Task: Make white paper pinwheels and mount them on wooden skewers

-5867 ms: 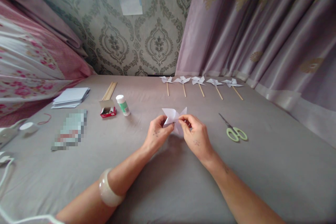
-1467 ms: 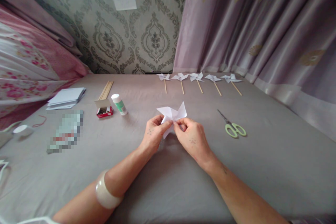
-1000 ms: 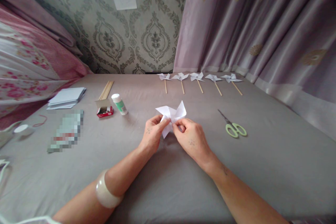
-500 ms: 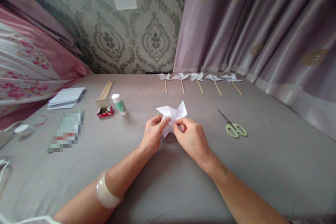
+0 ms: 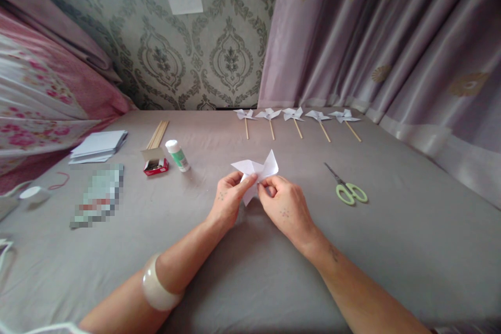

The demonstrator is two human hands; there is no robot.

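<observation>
A folded white paper pinwheel (image 5: 268, 166) is held above the table, its pointed blades standing out around the centre. My left hand (image 5: 230, 190) is closed on it, thumb pressed on the middle and fingers behind the paper. Beside that thumb, my right hand (image 5: 284, 201) makes a pinch at the pinwheel's right side; what lies between those fingertips is too small to make out. No stick shows on this pinwheel. Green-handled scissors (image 5: 346, 188) lie to the right of my right hand, blades pointing away. A white and green glue stick (image 5: 178, 156) stands to the left, beyond my left hand.
Several pinwheels on sticks (image 5: 295, 117) lie in a row at the table's back. Left of the glue stick are an opened small red box (image 5: 155, 167), wooden sticks (image 5: 158, 133), stacked paper (image 5: 99, 145), a blurred packet (image 5: 99, 193) and a white round object (image 5: 34, 194).
My left thumb has shifted slightly right and up over the pinwheel's centre. The right hand keeps its pinch, and the table objects stay where they were.
</observation>
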